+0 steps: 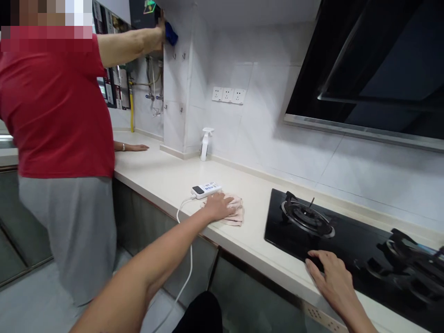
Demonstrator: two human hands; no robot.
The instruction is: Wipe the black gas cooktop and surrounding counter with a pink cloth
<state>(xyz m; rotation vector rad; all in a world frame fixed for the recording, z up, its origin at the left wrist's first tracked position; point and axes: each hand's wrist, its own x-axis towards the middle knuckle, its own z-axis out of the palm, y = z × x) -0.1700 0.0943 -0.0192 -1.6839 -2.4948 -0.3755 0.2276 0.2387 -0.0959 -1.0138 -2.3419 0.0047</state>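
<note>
On the counter, my left hand [218,206] presses down on a pale pink cloth [236,216], its fingers closed over part of it. Just beyond that hand lies a white device [207,189] with a dark display, and a white cable [190,268] runs from it over the counter's front edge. My right hand [331,276] is at the front edge of the black gas stove [277,222], thumb and forefinger apart. Nothing shows clearly in its grasp, though part of the space beneath the fingers is dark.
A person in a red shirt [62,106] stands at the left, one arm raised with a blue cloth [170,34], the other hand [137,147] on the counter [156,162]. A white spray bottle [204,145] stands by the wall. A black range hood [374,69] overhangs the stove.
</note>
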